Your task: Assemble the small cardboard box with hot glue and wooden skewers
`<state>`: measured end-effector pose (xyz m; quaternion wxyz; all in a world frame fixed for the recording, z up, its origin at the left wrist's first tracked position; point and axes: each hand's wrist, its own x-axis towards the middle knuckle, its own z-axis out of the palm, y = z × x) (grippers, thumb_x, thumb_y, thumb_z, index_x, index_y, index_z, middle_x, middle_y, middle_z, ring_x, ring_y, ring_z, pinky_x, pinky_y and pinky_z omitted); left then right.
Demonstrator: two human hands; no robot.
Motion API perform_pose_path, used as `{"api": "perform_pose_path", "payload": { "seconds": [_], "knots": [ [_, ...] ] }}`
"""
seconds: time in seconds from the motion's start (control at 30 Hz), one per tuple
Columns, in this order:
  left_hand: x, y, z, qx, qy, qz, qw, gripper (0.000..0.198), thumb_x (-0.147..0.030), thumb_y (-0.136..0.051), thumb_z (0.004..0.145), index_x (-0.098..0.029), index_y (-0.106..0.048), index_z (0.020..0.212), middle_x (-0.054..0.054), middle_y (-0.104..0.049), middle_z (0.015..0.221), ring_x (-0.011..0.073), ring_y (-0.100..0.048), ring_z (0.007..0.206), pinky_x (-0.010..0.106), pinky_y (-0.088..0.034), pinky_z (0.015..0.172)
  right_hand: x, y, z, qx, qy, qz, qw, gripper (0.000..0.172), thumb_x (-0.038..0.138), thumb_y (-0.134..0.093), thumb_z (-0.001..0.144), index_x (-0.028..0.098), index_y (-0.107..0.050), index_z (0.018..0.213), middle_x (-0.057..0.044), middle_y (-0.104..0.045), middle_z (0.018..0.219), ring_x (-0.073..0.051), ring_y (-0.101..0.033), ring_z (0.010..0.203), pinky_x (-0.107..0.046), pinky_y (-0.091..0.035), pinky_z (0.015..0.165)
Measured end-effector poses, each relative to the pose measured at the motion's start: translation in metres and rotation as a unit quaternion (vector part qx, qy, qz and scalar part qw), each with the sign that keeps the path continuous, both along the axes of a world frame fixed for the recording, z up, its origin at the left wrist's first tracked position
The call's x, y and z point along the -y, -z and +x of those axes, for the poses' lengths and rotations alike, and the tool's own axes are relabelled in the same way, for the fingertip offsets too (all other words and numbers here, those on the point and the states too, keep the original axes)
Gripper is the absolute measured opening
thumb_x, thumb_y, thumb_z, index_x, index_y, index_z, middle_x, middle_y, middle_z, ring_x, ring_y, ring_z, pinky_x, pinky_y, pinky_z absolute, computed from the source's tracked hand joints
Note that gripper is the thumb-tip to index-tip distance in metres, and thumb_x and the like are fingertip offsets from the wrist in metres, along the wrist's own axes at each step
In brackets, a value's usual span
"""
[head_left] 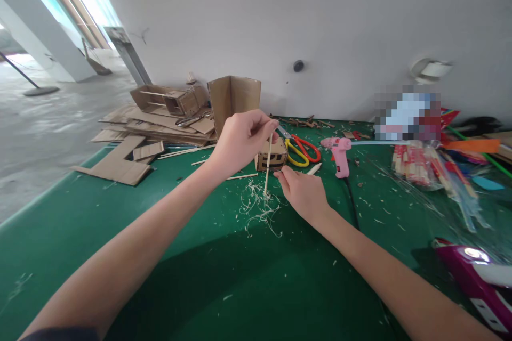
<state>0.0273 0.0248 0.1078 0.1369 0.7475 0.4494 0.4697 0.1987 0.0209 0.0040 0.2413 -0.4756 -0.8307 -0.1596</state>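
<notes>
My left hand point(245, 136) pinches the top of a thin wooden stick point(269, 162), which stands nearly upright with its lower end at the table. Beside the stick my right hand point(306, 192) is closed, its fingertips by the stick's middle. A small dark edge shows at those fingertips, too small to name. Curly pale shavings point(262, 213) lie around the stick's foot. Just behind the hands is a small cardboard box point(276, 155) with dark cut-outs or marks. Scissors point(306, 149) with red and yellow handles lie to its right.
A pink glue gun point(340, 157) with a black cord rests right of the scissors. Cardboard pieces point(124, 160) and a cardboard structure point(172, 100) are at the left. Packaged sticks point(414, 162) and a magenta device point(472, 282) lie at the right. A wall point(320, 21) closes the back.
</notes>
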Motion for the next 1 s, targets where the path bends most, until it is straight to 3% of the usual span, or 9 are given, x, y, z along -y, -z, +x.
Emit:
{"api": "perform_pose_path", "payload": {
  "seconds": [0.27,0.5,0.67,0.87,1.0],
  "knots": [
    [0.000,-0.003,0.002,0.005,-0.010,-0.015,1.000,0.026,-0.026,-0.052,0.091,-0.017,-0.068,0.073,0.002,-0.070,0.069,0.0085,-0.053,0.054,0.022,-0.040,0.051,0.007,0.004,0.001,0.048,-0.023,-0.074,0.996,0.046,0.042,-0.029,0.101,0.018,-0.060,0.077,-0.001,-0.064,0.054,-0.012,-0.055,0.044,-0.027,-0.011,0.046],
    [0.005,-0.004,0.005,0.011,-0.004,-0.015,1.000,0.026,-0.027,-0.054,0.090,-0.018,-0.067,0.069,0.001,-0.067,0.063,0.0068,-0.049,0.049,0.021,-0.039,0.048,0.007,0.006,0.004,-0.025,-0.032,0.062,0.997,0.043,0.035,-0.035,0.101,0.016,-0.055,0.067,0.003,-0.057,0.049,-0.008,-0.053,0.042,-0.023,-0.018,0.044],
    [0.007,-0.002,0.010,0.018,0.018,-0.016,1.000,0.024,-0.028,-0.056,0.090,-0.019,-0.065,0.070,0.001,-0.070,0.068,0.0088,-0.059,0.057,0.021,-0.043,0.051,0.003,0.001,-0.001,-0.028,-0.025,0.078,0.996,0.044,0.037,-0.035,0.100,0.017,-0.056,0.068,0.001,-0.059,0.051,-0.008,-0.053,0.043,-0.024,-0.019,0.045],
    [0.003,0.001,0.011,0.051,0.013,-0.020,0.998,0.022,-0.025,-0.057,0.089,-0.017,-0.062,0.070,0.002,-0.070,0.070,0.0096,-0.063,0.062,0.021,-0.045,0.054,0.003,-0.009,-0.001,0.040,0.005,-0.007,0.999,0.050,0.041,-0.023,0.102,0.018,-0.059,0.075,-0.001,-0.061,0.053,-0.011,-0.053,0.043,-0.027,-0.012,0.046],
    [0.001,0.002,0.010,0.061,0.009,-0.023,0.998,0.021,-0.026,-0.057,0.089,-0.016,-0.062,0.071,0.003,-0.072,0.070,0.0100,-0.064,0.062,0.022,-0.047,0.056,0.010,-0.002,-0.001,0.113,-0.002,-0.075,0.991,0.048,0.043,-0.027,0.101,0.019,-0.059,0.075,-0.001,-0.061,0.049,-0.013,-0.052,0.040,-0.028,-0.010,0.047]
  ]
}}
